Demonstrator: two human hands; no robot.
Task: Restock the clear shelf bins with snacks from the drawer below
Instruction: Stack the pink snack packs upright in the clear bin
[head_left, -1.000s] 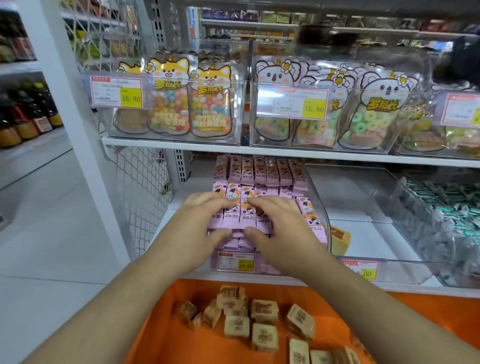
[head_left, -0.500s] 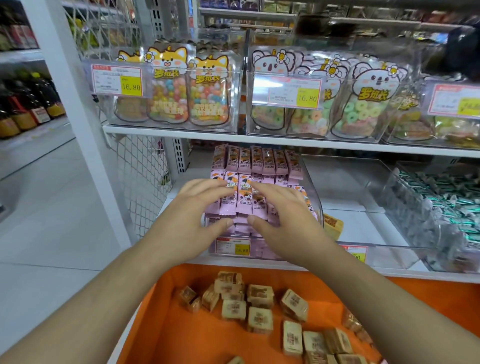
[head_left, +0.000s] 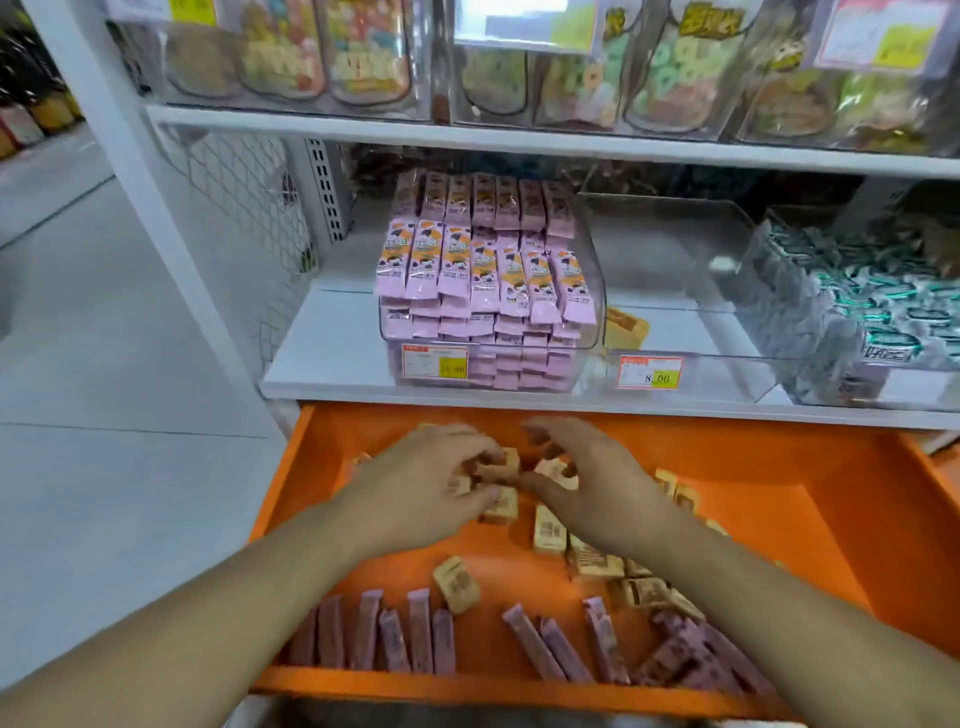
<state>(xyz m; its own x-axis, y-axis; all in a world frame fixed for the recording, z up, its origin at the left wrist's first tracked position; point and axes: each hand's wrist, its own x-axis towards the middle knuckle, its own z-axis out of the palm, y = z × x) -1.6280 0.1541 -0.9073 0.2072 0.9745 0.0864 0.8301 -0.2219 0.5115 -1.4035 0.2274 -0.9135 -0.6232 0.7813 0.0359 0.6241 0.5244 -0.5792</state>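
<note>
Hands meet at mid-frame inside the orange drawer (head_left: 810, 467): the left hand (head_left: 431, 480) curls round tan snack cubes (head_left: 498, 488), while the right hand (head_left: 587, 480) arches over the same pile, apparently clenched on nothing. Above, the clear bin (head_left: 587, 291) is stacked with pink bars (head_left: 483, 270)

left hand (head_left: 431, 478) and right hand (head_left: 587, 483) dropped from bin (head_left: 592, 291) to drawer (head_left: 779, 467) packets
</note>
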